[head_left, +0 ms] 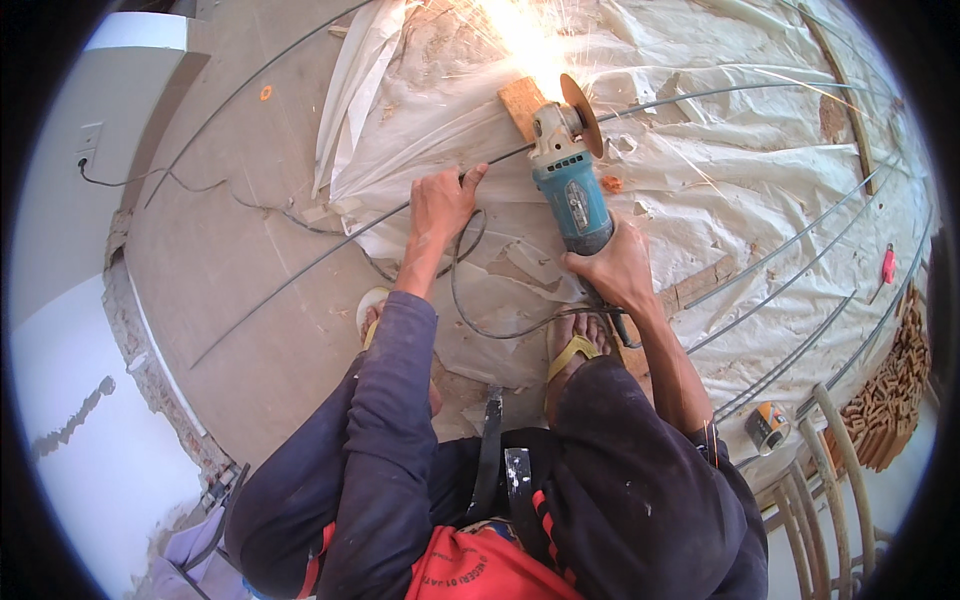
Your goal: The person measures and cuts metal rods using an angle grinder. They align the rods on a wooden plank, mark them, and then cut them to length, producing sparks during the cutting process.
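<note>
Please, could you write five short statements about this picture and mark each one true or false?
1. The right hand grips an angle grinder. True.
2. The left hand holds a hammer. False: it holds a thin metal rod.
3. Bright sparks show near the grinder's disc. True.
4. The right foot wears a closed boot. False: it wears a sandal with a yellow strap.
5. The wall socket has nothing in it. False: a black plug is in it.

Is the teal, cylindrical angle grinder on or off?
On: bright orange sparks spray out beside the round brown disc of the teal grinder, gripped in the right hand.
</note>
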Demonstrator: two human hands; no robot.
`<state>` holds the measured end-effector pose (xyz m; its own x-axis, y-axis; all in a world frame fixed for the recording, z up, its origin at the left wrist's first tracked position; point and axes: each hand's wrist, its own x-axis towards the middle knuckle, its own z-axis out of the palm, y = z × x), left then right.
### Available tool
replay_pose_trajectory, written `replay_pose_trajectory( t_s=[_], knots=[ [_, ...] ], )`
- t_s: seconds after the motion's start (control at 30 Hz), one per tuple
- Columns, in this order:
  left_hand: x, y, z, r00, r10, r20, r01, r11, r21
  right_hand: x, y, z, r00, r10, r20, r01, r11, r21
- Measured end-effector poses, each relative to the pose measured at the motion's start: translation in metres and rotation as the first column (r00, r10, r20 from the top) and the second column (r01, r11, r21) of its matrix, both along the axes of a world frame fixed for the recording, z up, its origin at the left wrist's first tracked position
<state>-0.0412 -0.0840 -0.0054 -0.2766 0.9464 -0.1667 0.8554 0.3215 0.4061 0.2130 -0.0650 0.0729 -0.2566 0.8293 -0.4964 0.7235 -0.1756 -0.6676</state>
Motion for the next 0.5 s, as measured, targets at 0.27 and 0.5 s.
replay_pose_trajectory(
  t_s=[0.27,0.5],
  knots=[
    [0.001,-0.001,-0.006,1.0,-0.002,-0.006,0.002,0.999,-0.037,0.001,0.002,0.002,0.999,-0.002,-0.042,0.002,1.0,-0.003],
    [0.0,-0.001,-0.008,1.0,0.008,0.016,-0.008,1.0,-0.028,0.004,0.001,-0.008,1.0,-0.008,0.006,0.008,1.0,0.002]
  ],
)
